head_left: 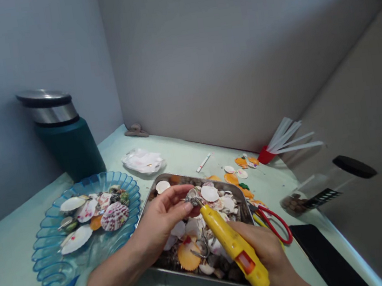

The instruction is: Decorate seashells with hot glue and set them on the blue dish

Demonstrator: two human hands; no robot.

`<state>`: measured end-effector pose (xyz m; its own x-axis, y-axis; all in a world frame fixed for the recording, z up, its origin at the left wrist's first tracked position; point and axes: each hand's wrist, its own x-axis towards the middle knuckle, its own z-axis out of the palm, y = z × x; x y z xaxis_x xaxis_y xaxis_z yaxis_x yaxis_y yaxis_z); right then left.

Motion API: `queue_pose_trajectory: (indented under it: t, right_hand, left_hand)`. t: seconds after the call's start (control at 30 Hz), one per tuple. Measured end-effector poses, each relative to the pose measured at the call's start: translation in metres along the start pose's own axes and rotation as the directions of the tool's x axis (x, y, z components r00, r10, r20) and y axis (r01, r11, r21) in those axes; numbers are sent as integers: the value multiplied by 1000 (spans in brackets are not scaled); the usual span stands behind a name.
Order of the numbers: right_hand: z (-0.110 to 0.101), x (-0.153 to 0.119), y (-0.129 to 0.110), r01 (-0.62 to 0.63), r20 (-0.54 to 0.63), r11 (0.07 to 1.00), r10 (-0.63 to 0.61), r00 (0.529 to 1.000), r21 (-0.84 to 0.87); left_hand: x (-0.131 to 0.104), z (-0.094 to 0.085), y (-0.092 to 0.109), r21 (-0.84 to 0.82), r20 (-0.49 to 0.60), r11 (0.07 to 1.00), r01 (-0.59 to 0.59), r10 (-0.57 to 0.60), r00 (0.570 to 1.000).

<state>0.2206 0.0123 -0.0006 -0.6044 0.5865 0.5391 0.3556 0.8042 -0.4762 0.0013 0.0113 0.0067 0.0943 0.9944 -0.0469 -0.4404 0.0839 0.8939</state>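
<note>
My left hand (162, 217) pinches a small dark grey shell (192, 200) between thumb and fingers, above a metal tray (203, 272). In my right hand (266, 250) is a yellow hot glue gun (230, 241), its nozzle touching or very close to that shell; I cannot tell which. Mixed shells fill the tray, among them a white scallop shell (210, 193) and an orange scallop shell (189, 255) below my hands. The right hand's fingers are partly hidden behind the glue gun.
Left of the tray, a scalloped blue plate (51, 222) bears several shells; a green bottle (72, 149) stands behind it. A white plastic packet (144, 161) lies at the back. On the right are red-handled scissors (279, 225), a black phone (324, 257), a jar (310, 195) and glue sticks (289, 137).
</note>
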Motion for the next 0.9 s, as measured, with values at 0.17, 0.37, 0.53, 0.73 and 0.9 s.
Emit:
queue_pose_trajectory:
  t: [0.17,0.37,0.53,0.73,0.9]
  right_hand:
    - [-1,3,-2,47,-30,998,-48,998,-29]
    - [2,4,-2,88,-64,995,-91,994,-46]
    - [1,0,0,73,-50,996,-76,996,-58]
    - [1,-4,3,28,-3,1000,-28,1000,-10]
    - [0,-3,1,36,-15,999,-36,999,-4]
  left_hand:
    - [-1,0,0,31,9,999,-29,28,1000]
    - [-1,1,1,59,6,997,-44,44,999]
    - [-2,2,2,53,22,997,-51,50,998]
    - [-4,4,5,45,11,998,-45,44,999]
    - [-4,3,4,51,22,996,-71,70,997]
